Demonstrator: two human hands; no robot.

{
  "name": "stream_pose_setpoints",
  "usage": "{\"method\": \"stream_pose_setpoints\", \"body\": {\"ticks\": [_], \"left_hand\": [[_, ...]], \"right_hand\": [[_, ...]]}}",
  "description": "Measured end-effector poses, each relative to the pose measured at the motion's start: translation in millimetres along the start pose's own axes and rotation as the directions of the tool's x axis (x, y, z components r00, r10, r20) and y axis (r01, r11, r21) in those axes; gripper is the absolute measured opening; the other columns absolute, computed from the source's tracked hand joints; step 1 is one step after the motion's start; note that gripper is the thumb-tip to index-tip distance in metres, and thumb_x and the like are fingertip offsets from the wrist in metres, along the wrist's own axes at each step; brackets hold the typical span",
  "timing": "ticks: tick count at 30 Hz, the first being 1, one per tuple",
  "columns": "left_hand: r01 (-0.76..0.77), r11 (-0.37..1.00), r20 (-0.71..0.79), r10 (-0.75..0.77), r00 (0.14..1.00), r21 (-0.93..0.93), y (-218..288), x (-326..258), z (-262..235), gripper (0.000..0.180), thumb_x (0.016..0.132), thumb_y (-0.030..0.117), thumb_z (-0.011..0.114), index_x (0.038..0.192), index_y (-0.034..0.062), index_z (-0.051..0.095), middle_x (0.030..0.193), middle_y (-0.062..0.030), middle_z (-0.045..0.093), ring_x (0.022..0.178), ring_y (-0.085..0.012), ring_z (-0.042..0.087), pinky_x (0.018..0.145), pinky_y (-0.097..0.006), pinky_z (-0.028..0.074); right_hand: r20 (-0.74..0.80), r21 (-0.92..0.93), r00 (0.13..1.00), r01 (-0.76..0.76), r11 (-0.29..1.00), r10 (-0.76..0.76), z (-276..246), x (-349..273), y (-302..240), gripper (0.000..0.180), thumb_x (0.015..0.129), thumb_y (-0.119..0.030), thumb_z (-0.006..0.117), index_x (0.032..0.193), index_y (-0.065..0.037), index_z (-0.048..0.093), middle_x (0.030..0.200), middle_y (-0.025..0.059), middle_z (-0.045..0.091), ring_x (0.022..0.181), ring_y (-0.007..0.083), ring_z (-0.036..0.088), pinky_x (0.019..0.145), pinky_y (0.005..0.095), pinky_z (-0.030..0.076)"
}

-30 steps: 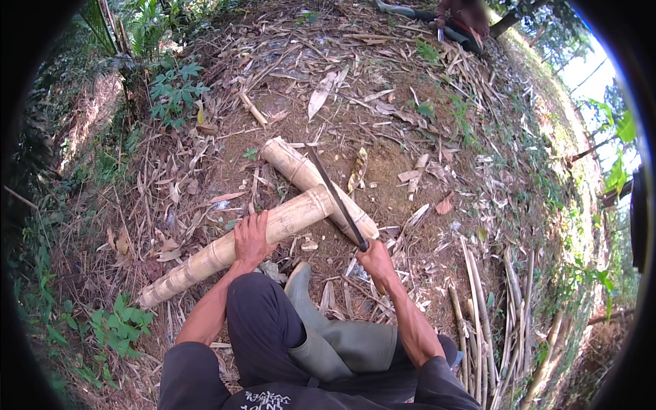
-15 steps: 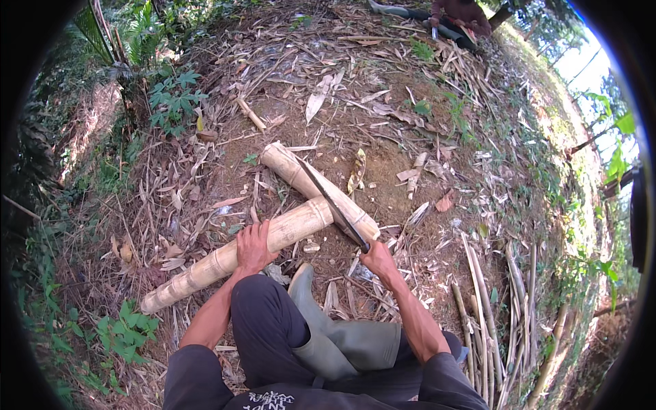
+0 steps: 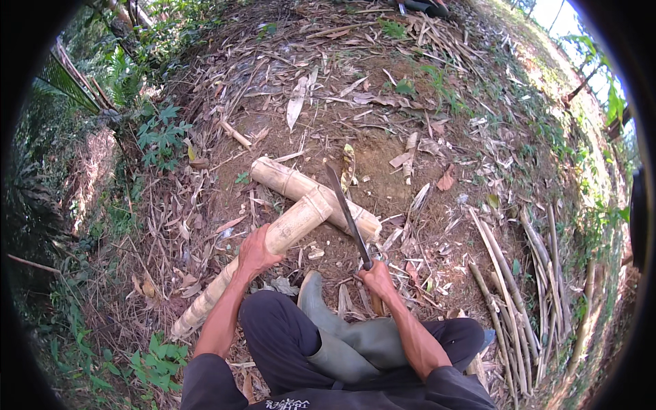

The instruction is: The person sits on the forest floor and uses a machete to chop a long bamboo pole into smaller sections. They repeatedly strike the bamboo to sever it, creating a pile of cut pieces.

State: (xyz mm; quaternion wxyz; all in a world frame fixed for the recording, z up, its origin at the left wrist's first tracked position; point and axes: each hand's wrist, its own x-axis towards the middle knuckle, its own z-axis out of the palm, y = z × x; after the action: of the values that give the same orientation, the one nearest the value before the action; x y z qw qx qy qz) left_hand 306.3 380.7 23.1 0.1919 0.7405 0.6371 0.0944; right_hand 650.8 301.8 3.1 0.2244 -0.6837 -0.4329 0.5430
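Note:
My left hand (image 3: 258, 251) is wrapped round a thick, pale bamboo pole (image 3: 298, 224). The pole slants from the lower left up to the middle, and its far end lies over a shorter bamboo log (image 3: 281, 178) on the ground. My right hand (image 3: 377, 279) grips the handle of a machete (image 3: 347, 210) with a long dark blade. The blade points up and away, just right of the pole's end, and passes in front of the log. Whether it touches the log I cannot tell.
My green rubber boots (image 3: 342, 338) are folded close below the pole. Long thin sticks (image 3: 509, 307) lie in a bundle at the right. Dry leaves and bamboo chips litter the earth, with a leafy green plant (image 3: 161, 137) at the left. Part of another person's dark clothing (image 3: 430, 7) shows at the top.
The machete has come away from the pole's end to the right, with my right hand lower. The pole now slants more steeply. The whole view has shifted somewhat.

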Motion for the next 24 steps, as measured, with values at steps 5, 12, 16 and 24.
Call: {"method": "stream_pose_setpoints", "body": {"ticks": [5, 12, 16, 24], "left_hand": [[0.093, 0.955, 0.229, -0.028, 0.973, -0.28, 29.8, 55.5, 42.7, 0.099, 0.058, 0.034, 0.089, 0.138, 0.0004, 0.042, 0.127, -0.0217, 0.057, 0.118, -0.0341, 0.056, 0.103, -0.04, 0.043], [0.139, 0.926, 0.367, -0.001, 0.93, -0.351, 68.0, 95.8, 89.4, 0.103, 0.063, 0.033, 0.088, 0.145, -0.0008, 0.035, 0.134, -0.0213, 0.051, 0.128, -0.03, 0.048, 0.111, -0.038, 0.034], [0.317, 0.85, 0.55, -0.039, 0.834, -0.42, 85.1, 106.8, 88.0, 0.11, 0.065, 0.036, 0.087, 0.15, 0.0, 0.027, 0.141, -0.0224, 0.046, 0.133, -0.0307, 0.043, 0.115, -0.038, 0.029], [0.015, 0.993, 0.421, 0.036, 0.907, -0.117, 95.0, 101.1, 94.0, 0.112, 0.06, 0.034, 0.09, 0.148, 0.0014, 0.029, 0.14, -0.0242, 0.043, 0.127, -0.0372, 0.047, 0.108, -0.043, 0.037]], "right_hand": [[0.068, 0.162, 0.997, -0.05, 0.985, 0.04, -49.0, 44.6, 57.5, 0.017, 0.082, -0.011, 0.065, 0.085, 0.003, 0.057, 0.06, 0.0072, 0.057, 0.042, 0.0167, 0.056, 0.039, 0.0341, 0.044], [0.119, 0.2, 0.99, -0.097, 0.975, 0.074, -119.5, 69.6, 92.1, 0.018, 0.082, -0.008, 0.065, 0.089, 0.006, 0.058, 0.061, 0.008, 0.057, 0.042, 0.0173, 0.056, 0.038, 0.0349, 0.044], [0.085, 0.137, 0.993, -0.094, 0.986, 0.083, -133.2, 79.1, 102.4, 0.024, 0.082, -0.01, 0.065, 0.094, 0.009, 0.06, 0.063, 0.0115, 0.06, 0.046, 0.0191, 0.059, 0.042, 0.037, 0.047], [-0.026, -0.074, 0.999, -0.041, 0.996, 0.039, -119.4, 93.0, 106.5, 0.036, 0.077, -0.015, 0.065, 0.101, 0.012, 0.063, 0.093, 0.0294, 0.069, 0.092, 0.0396, 0.069, 0.083, 0.0432, 0.052]]}}
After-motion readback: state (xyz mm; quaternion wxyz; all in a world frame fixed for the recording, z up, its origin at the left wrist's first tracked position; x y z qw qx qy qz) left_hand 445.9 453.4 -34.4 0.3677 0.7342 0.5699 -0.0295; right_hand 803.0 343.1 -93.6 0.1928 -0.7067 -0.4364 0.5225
